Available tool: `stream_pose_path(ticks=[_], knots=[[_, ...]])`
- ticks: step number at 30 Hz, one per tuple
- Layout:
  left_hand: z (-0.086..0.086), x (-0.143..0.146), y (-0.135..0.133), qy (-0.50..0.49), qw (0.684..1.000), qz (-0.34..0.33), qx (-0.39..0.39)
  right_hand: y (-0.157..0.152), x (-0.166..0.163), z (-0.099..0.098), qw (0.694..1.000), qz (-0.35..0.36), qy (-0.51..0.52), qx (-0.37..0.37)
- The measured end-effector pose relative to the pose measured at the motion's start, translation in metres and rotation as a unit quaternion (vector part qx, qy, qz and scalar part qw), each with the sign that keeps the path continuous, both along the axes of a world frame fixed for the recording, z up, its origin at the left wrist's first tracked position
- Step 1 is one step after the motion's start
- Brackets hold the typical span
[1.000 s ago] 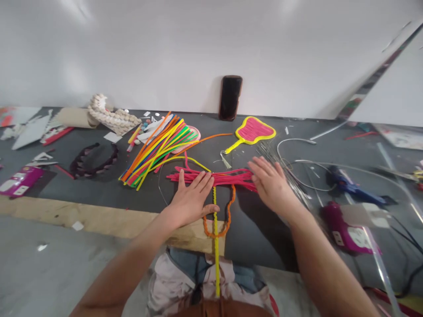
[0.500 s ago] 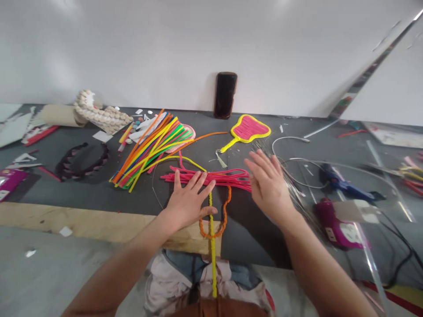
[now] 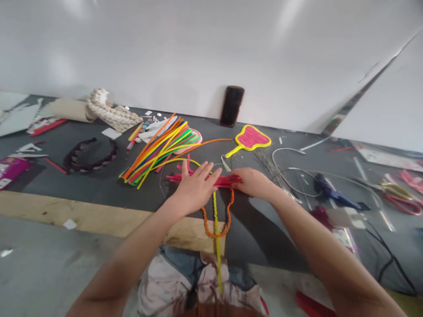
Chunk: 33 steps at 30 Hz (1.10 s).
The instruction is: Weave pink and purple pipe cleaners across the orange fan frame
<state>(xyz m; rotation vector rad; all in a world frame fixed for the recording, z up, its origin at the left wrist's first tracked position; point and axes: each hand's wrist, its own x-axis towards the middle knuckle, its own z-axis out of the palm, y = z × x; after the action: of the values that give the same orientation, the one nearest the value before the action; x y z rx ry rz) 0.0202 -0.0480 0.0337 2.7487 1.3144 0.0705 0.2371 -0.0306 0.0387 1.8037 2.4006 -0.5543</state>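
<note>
Across the dark tabletop lies a bundle of pink pipe cleaners (image 3: 225,181). My left hand (image 3: 194,190) rests flat over its middle with the fingers spread, hiding part of it. At the bundle's right end, my right hand (image 3: 253,182) is closed with thumb and fingers around the pink strands. Below the bundle hangs a curved, twisted orange pipe cleaner piece (image 3: 228,218), its upper ends hidden by the bundle and my left hand. A yellow twisted stem (image 3: 217,253) runs through it toward my lap.
A pile of mixed-colour pipe cleaners (image 3: 158,152) lies at left. A pink-and-yellow fan shape (image 3: 253,137) sits behind the bundle, near a phone (image 3: 232,106) leaning on the wall. Wires (image 3: 276,169), a blue glue gun (image 3: 337,191) and scissors (image 3: 401,198) are at right.
My right hand has come left and down from above the table and closed on the right end of the pink bundle. My left hand stays spread on it. The view has shifted slightly.
</note>
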Motion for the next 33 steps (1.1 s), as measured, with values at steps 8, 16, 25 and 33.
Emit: stream_pose_path(ticks=[8,16,25,33], knots=[[0.046,0.018,0.063,0.025,0.976,-0.005,-0.217,-0.032,-0.004,0.027,0.965,0.079,0.021,0.25],[0.049,0.003,0.088,-0.133,0.897,-0.086,-0.413,-0.023,0.035,0.05,0.912,-0.038,0.403,0.068],[0.061,0.014,0.072,-0.095,0.93,-0.061,-0.349,0.01,0.031,0.037,0.916,-0.002,0.348,-0.2],[0.058,0.014,0.071,-0.119,0.887,-0.062,-0.443,0.006,0.038,0.045,0.919,0.077,0.317,-0.223]])
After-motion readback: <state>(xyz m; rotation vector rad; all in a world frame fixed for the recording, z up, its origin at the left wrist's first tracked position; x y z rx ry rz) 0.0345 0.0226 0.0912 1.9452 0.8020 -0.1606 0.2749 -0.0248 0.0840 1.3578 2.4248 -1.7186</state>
